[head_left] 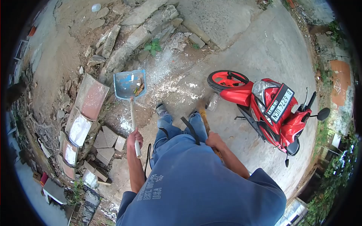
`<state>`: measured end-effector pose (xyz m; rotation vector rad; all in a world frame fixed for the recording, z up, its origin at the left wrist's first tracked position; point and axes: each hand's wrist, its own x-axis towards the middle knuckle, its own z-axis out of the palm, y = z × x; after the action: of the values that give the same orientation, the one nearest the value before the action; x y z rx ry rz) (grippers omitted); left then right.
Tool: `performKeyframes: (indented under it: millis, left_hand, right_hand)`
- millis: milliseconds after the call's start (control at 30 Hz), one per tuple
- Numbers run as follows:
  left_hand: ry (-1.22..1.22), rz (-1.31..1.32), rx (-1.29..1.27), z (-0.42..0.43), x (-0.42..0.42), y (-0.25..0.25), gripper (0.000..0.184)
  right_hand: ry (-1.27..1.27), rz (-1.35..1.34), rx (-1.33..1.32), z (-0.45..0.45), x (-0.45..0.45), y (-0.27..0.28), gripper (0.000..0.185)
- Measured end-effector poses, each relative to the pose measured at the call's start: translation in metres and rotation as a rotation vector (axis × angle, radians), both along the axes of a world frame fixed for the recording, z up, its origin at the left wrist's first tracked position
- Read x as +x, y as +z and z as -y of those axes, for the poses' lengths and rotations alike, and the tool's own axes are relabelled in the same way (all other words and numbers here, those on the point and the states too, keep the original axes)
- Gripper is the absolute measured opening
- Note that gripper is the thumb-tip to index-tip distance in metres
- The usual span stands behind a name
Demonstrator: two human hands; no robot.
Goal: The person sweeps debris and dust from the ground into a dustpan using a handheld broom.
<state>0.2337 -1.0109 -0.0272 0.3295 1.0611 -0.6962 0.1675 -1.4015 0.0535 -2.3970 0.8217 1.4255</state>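
My left hand [135, 138] is wrapped round the pale stick handle of a long-handled dustpan [122, 83]. Its blue scoop rests on the ground ahead of me to the left, with dry leaves and bits of litter [139, 86] at its right side. On the other side, my right hand [215, 140] grips a broom [205, 122] with a yellowish-brown handle. The broom's lower end is beside my right foot, partly blurred. White powdery debris [162, 71] is scattered over the ground between the dustpan and the broken concrete.
A red motorcycle [260, 101] stands close on my right, its front wheel near the broom. Broken concrete slabs [132, 41] lie ahead to the left. Curved roof tiles [90, 98] and grey paving pieces [107, 137] lie at my left. A small green plant [153, 47] grows by the slabs.
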Motion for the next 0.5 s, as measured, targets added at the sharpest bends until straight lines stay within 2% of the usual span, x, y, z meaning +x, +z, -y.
performKeyframes:
  millis: [100, 167, 267, 400, 467, 500]
  left_hand:
    - [-0.013, 0.011, 0.031, -0.001, 0.0, 0.0, 0.028]
    - [-0.037, 0.011, 0.042, 0.0, 0.001, 0.002, 0.029]
    - [-0.067, 0.002, 0.07, 0.001, 0.0, 0.002, 0.029]
    - [-0.054, -0.022, 0.063, 0.001, 0.002, -0.006, 0.031]
    - [-0.03, -0.022, 0.035, 0.002, 0.002, -0.015, 0.026]
    - [-0.012, -0.027, 0.0, 0.005, 0.002, -0.017, 0.022]
  right_hand:
    - [0.01, 0.029, 0.112, -0.007, 0.003, 0.008, 0.047]
    - [0.06, 0.218, 0.165, -0.002, 0.0, 0.012, 0.045]
    - [-0.011, 0.3, 0.268, 0.009, -0.003, 0.028, 0.04]
    - [-0.074, 0.316, 0.294, 0.001, 0.0, 0.045, 0.044]
    - [0.133, 0.32, 0.132, 0.001, -0.003, 0.037, 0.049]
    - [0.135, 0.325, 0.133, 0.001, -0.003, 0.03, 0.049]
